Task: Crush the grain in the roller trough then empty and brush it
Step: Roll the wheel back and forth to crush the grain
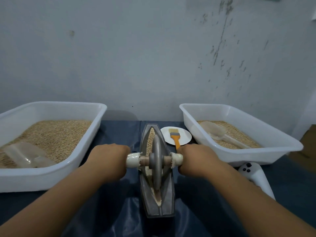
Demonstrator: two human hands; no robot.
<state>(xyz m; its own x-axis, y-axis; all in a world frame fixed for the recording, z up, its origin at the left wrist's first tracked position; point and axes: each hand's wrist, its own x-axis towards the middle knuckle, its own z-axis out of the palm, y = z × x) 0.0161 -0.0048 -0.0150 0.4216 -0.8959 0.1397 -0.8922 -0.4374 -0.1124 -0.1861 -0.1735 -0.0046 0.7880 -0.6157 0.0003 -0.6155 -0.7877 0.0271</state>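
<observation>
The trough (157, 170) lay lengthwise, running away from the person, with grain (150, 136) in it. The left hand (109, 159) and right hand (196, 159) each gripped an axle handle, equally near, wheel (157, 161) crosswise between them.

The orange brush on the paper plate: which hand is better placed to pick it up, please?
Right. The brush lies just beyond the right hand, its handle pointing toward it; the left hand is across the trough.
</observation>
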